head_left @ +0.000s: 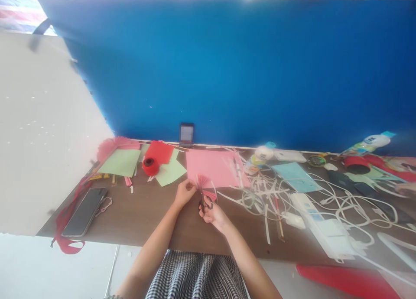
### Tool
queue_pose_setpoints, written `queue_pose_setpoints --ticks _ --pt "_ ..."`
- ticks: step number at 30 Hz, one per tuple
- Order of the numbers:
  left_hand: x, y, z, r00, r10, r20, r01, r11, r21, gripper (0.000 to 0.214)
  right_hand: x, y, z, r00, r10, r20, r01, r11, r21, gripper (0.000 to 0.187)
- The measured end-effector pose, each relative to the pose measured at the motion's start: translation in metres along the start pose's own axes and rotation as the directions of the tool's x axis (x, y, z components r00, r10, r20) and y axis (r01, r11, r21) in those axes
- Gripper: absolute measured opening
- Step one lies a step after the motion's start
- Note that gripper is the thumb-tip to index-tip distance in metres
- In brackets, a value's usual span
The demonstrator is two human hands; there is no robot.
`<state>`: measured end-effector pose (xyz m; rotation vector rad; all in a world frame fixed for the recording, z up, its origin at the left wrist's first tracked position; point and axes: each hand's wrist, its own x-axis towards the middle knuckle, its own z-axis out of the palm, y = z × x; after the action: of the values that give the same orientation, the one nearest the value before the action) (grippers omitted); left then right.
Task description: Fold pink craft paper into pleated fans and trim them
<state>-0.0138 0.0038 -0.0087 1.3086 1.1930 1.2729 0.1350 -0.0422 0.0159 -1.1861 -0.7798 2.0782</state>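
Observation:
In front of me a pink pleated paper fan (203, 180) stands spread in narrow folds, overlapping the near edge of a flat pink sheet (211, 160). My left hand (186, 192) is closed, its fingertips pinching the fan's left side. Dark-handled scissors (201, 203) are in my right hand (210, 214), which is closed around their handles just below the fan. The blades point up toward the folds; whether they touch the paper is too blurred to tell.
To the left lie green paper (121, 161), a red ribbon roll (151, 166) and a phone (85, 212). Tangled white cables (260, 195), a power strip (320, 225) and a bottle (260, 158) crowd the right. A blue panel (227, 73) rises behind the table. Another person's hand (406, 189) shows far right.

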Motion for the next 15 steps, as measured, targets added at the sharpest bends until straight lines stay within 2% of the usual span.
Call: queue_pose_setpoints --ticks 9,15 --pt "0.001 -0.004 -0.002 1.0 0.025 0.008 -0.026 0.981 0.192 0.006 -0.005 0.001 0.005 0.998 -0.061 -0.017 0.062 0.997 0.038 0.034" --pt "-0.004 0.006 -0.003 0.994 0.101 0.028 -0.104 0.9 0.424 0.01 -0.007 0.0 0.005 0.999 -0.05 -0.001 0.05 0.999 -0.008 0.037"
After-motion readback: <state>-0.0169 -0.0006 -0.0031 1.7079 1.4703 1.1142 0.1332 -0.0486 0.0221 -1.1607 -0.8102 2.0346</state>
